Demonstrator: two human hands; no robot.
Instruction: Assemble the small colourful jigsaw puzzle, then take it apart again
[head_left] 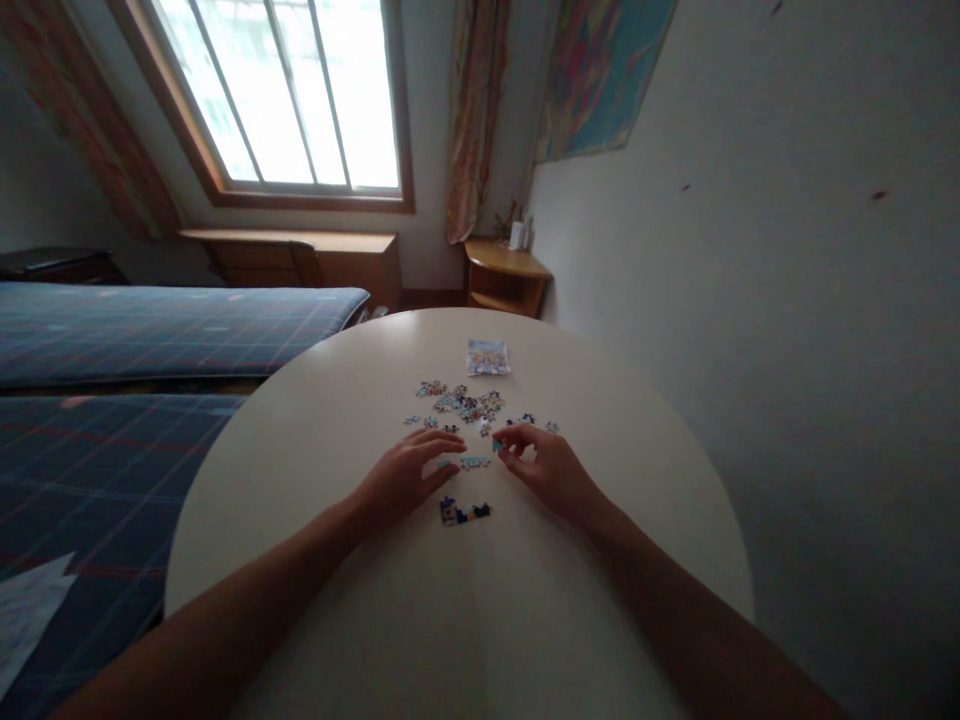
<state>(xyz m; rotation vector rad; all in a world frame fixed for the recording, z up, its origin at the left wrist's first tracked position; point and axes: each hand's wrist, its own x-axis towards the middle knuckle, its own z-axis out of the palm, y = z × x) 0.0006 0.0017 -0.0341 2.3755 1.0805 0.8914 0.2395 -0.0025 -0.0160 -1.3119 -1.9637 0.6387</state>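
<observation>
Between the thumb and fingers of my right hand (546, 468) is a small teal jigsaw puzzle piece (497, 445), held just above the table. My left hand (409, 470) rests low over the table with thumb and fingers apart. A short joined strip of light-blue puzzle pieces (474, 462) lies between the two hands, close to my left fingertips. Nearer to me sits a dark joined puzzle section (463, 512) with some yellow in it. Beyond my hands, several loose puzzle pieces (469, 405) are spread in a heap, some partly hidden behind my fingers.
The round white table (315, 400) carries a small printed picture packet (487, 358) behind the loose pieces. A plaid mattress (97, 480) stands along the left side, with paper sheets (34, 610) on it. The wall (750, 300) is close on the right.
</observation>
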